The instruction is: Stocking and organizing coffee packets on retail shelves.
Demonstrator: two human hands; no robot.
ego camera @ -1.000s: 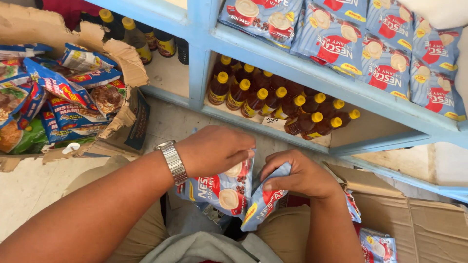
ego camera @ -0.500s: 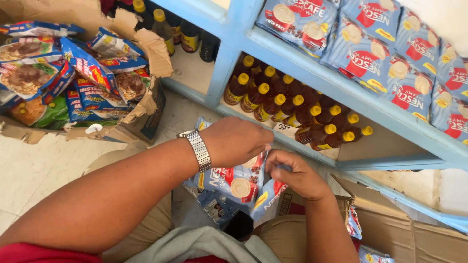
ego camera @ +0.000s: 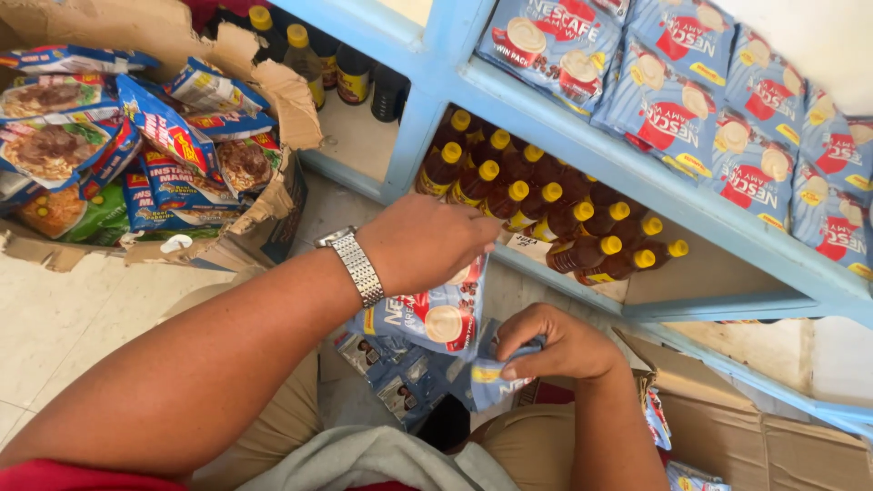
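Observation:
My left hand point(ego camera: 427, 241), with a metal watch on the wrist, grips the top of a light-blue coffee sachet pack point(ego camera: 429, 316) that hangs below it. My right hand point(ego camera: 559, 344) pinches another blue sachet strip point(ego camera: 491, 375) lower down, near my lap. More sachets point(ego camera: 391, 373) lie on the floor between my knees. Both hands are in front of a light-blue shelf point(ego camera: 591, 127).
Brown bottles with yellow caps point(ego camera: 536, 205) fill the lower shelf. Blue coffee packs point(ego camera: 691, 100) line the upper shelf. A torn cardboard box point(ego camera: 273, 100) of noodle packets point(ego camera: 118, 145) sits at the left. Another cardboard box point(ego camera: 764, 436) lies at the right.
My view has shifted, so the shelf and box appear lower and to the right. My left hand has lifted its pack slightly toward the bottle shelf; my right hand has dropped lower.

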